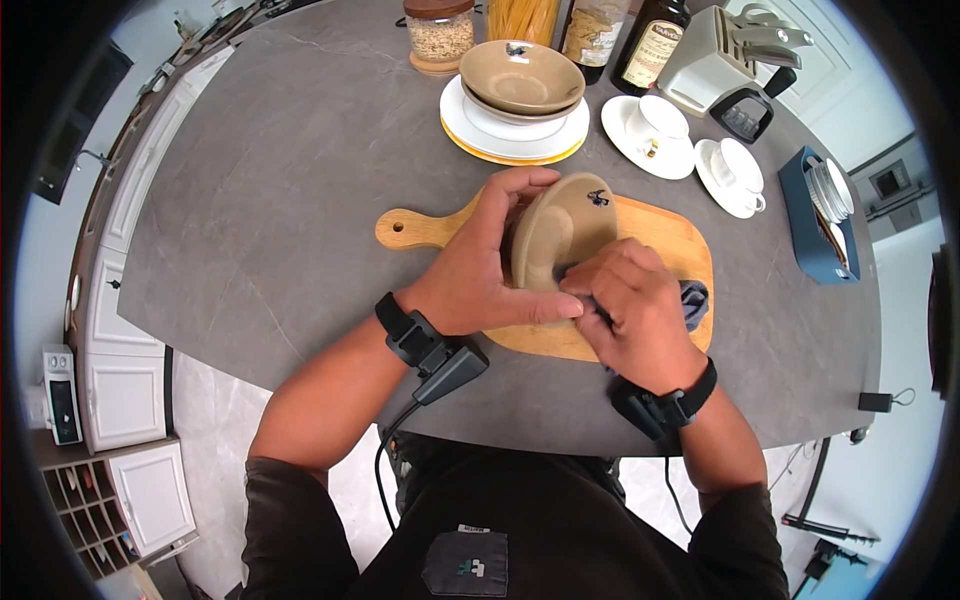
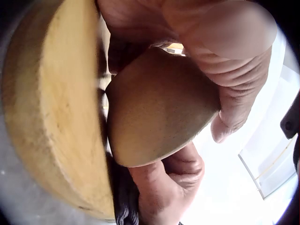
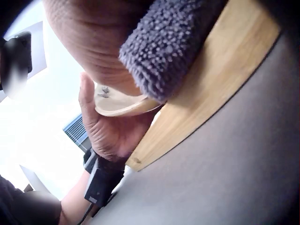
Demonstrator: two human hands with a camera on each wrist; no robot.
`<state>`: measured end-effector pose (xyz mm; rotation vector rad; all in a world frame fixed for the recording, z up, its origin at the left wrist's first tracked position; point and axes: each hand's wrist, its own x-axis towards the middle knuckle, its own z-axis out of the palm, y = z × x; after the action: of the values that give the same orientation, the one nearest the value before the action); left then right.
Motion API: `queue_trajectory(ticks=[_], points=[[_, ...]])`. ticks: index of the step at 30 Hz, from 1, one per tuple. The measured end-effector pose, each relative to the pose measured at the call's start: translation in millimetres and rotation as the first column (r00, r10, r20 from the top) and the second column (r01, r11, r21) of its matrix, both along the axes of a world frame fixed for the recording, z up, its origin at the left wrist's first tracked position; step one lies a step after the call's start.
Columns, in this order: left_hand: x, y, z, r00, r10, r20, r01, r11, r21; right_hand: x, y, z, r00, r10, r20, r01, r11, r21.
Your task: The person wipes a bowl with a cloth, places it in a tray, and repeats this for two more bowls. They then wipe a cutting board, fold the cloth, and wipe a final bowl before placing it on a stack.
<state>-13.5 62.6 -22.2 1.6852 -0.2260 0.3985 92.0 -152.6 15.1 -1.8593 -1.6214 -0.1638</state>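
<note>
A tan bowl (image 1: 566, 235) with a small dark blue motif inside is tipped on its side above the wooden cutting board (image 1: 660, 235). My left hand (image 1: 470, 265) grips it from the left, thumb at the near rim and fingers behind the underside. In the left wrist view the bowl's rounded underside (image 2: 154, 105) fills the space between both hands. My right hand (image 1: 635, 310) pinches a dark grey cloth (image 1: 694, 303) and presses it at the bowl's lower inner side. The cloth's fluffy end (image 3: 161, 51) hangs out beside that palm, close over the board.
Behind the board stands a stack of white plates (image 1: 515, 140) topped by tan bowls (image 1: 522, 75). White cups on saucers (image 1: 650, 135) stand to its right. Farther right are a blue bin (image 1: 815, 225) with dishes and a toaster (image 1: 705, 60). Jars (image 1: 440, 40) and bottles (image 1: 650, 45) line the back.
</note>
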Motion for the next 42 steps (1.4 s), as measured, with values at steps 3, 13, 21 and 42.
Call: queue_trajectory(ticks=[3,13,21,42], points=[[-0.7,-2.5,0.0,0.999,0.007,0.046,-0.008,1.0,0.012,-5.3,-0.4,1.2,0.989,0.104,-0.105,-0.103,0.995,0.014],[0.8,-1.4,1.0,0.997,0.055,0.053,-0.063,0.983,0.173,9.2,0.2,-4.8,0.983,-0.153,0.097,0.147,0.987,0.069],[1.9,-2.6,-1.5,0.999,-0.036,-0.003,0.036,0.998,-0.059,-3.4,2.0,-3.0,0.999,-0.031,0.038,0.03,0.999,0.016],[1.0,-4.9,0.8,1.0,-0.012,-0.009,0.011,1.0,-0.026,-4.5,1.6,-4.2,0.998,0.026,-0.062,-0.024,0.999,0.028]])
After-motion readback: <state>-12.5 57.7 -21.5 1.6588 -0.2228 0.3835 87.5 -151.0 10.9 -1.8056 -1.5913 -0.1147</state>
